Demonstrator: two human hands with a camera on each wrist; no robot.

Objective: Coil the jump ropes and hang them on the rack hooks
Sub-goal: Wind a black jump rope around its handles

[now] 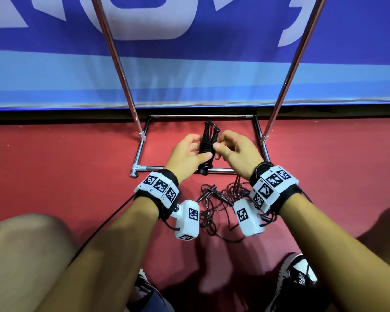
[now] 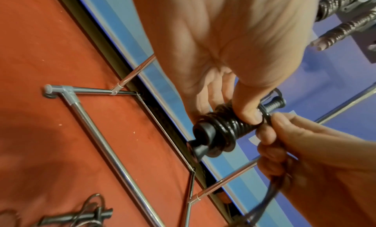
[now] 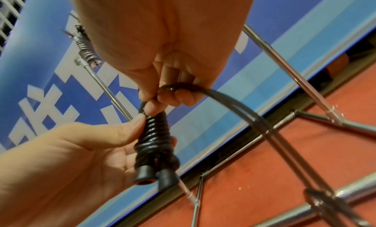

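L grip holds coiled rope | R grip pinches its loose cord

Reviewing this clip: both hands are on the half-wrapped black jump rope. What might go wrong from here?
1. The left hand pins the black jump rope bundle mainly with its thumb; a slip may loosen the coils.
2. The right hand pinches the free cord, which trails toward the tangled ropes on the red floor and may snag there.

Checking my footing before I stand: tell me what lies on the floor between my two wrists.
A loose tangle of black jump ropes lies on the red floor there, below the wrapped rope bundle both hands hold. The head view shows it.
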